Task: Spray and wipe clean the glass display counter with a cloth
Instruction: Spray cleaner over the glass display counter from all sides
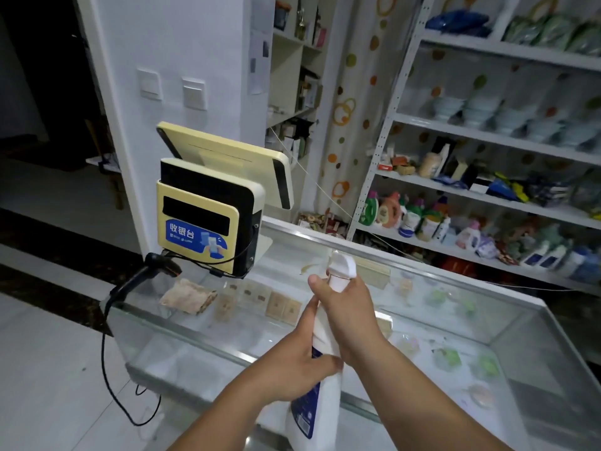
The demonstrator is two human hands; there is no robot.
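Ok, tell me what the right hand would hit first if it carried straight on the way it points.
Probably the cash register terminal. The right hand, gripping the spray bottle neck, points forward-left over the glass counter; nothing else seems to stand between, though depth is unclear.

The right hand [349, 309], stretched forward from the lower right, curls round the neck of a bottle [328, 405], thumb up. The left hand [300, 366], from the lower left, grips the bottle's body just below.
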